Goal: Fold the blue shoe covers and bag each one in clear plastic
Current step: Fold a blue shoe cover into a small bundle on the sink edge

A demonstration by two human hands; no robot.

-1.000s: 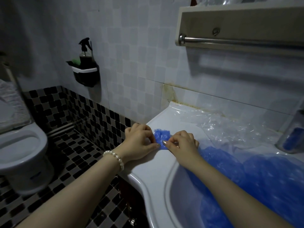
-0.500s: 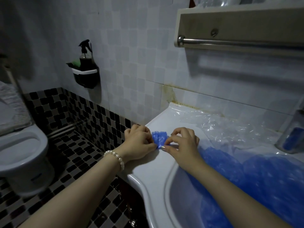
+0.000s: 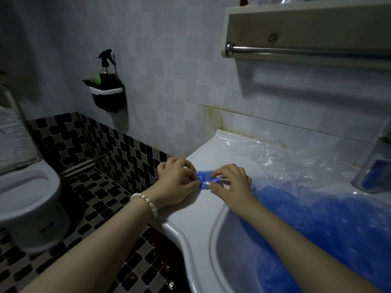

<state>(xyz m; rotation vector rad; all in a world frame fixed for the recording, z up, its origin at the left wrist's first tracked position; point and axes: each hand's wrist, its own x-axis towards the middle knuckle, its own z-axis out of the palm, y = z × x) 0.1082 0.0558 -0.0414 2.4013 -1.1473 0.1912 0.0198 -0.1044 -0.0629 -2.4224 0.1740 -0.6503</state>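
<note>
Blue shoe cover [image 3: 204, 180], folded small, lies on the white surface [image 3: 190, 210] at the basin's left rim, between both hands. L hand [image 3: 176, 182], wrist w/ pearl bracelet [image 3: 146, 203], pinches the cover's left end w/ curled fingers; R hand [image 3: 231, 187] pinches its right end, thumb and fingertips bent onto it. A glossy edge shows at the cover's near side, so it may be partly inside clear film already; cannot tell for sure. Progress, as judged: early to mid. This one cover is folded and is being pressed or wrapped, w/ bagging not clearly finished. Left to do: a large heap of loose blue covers [image 3: 338, 225] fills the basin at right, approx. all unfolded. Supply of clear plastic bags [image 3: 273, 159] lies crumpled at the surface's back, near the wall, well apart from the hands. No pile of finished bagged covers is visible. Also shown: toilet [image 3: 27, 187] at far left, spray bottle [image 3: 106, 69] in wall holder, towel rail [image 3: 306, 52] above.
</note>
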